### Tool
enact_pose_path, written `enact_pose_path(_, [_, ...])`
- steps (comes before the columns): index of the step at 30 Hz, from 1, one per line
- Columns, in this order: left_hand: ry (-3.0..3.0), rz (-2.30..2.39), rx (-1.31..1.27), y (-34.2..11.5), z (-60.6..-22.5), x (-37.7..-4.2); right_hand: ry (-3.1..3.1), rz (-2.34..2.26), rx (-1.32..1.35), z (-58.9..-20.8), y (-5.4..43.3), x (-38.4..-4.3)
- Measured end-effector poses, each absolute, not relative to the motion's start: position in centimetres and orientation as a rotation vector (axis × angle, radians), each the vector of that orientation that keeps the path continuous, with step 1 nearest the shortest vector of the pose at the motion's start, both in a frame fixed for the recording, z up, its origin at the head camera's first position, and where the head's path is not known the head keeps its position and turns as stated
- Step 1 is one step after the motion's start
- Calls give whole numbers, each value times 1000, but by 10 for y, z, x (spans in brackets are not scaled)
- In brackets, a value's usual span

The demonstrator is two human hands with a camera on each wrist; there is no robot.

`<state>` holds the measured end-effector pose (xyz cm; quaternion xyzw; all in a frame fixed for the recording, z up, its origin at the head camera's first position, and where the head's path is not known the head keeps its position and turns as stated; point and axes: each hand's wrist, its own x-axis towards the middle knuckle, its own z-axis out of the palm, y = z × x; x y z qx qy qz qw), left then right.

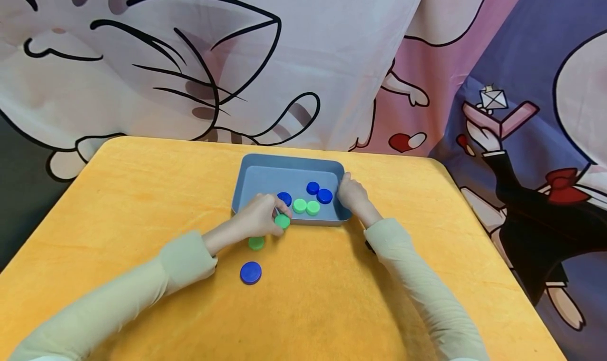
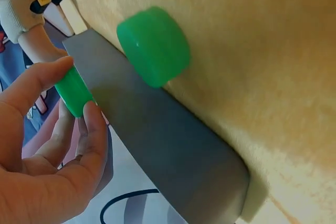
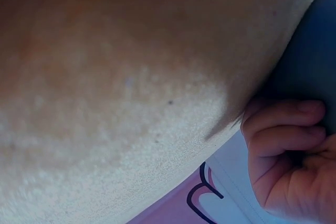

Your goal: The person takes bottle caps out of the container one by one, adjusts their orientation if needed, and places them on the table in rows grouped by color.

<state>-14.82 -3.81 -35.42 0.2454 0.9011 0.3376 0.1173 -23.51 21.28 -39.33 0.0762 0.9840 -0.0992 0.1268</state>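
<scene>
My left hand (image 1: 258,216) pinches a green round disc (image 1: 282,222) between thumb and fingertips, over the front rim of a grey-blue tray (image 1: 265,179). The left wrist view shows this held disc (image 2: 74,92) near the tray's outer wall (image 2: 157,124). At the tray's right end, my right hand (image 1: 353,193) grips the rim; its fingers look curled against the wall in the right wrist view. Inside lie several blue discs, one (image 1: 324,196) at the right, and two green discs (image 1: 300,206) side by side. A loose green disc (image 1: 256,243) sits on the table before the tray.
A larger-looking blue disc (image 1: 251,272) lies nearer to me on the yellow tablecloth (image 1: 303,298). Behind the table hangs a cartoon-printed cloth (image 1: 341,87), and another printed cloth borders the right side.
</scene>
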Motion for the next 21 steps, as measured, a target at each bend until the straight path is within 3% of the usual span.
enact_pose_path(21, [2616,958,767,-38,-365,-125,2861,-281,237,-392,212,-235])
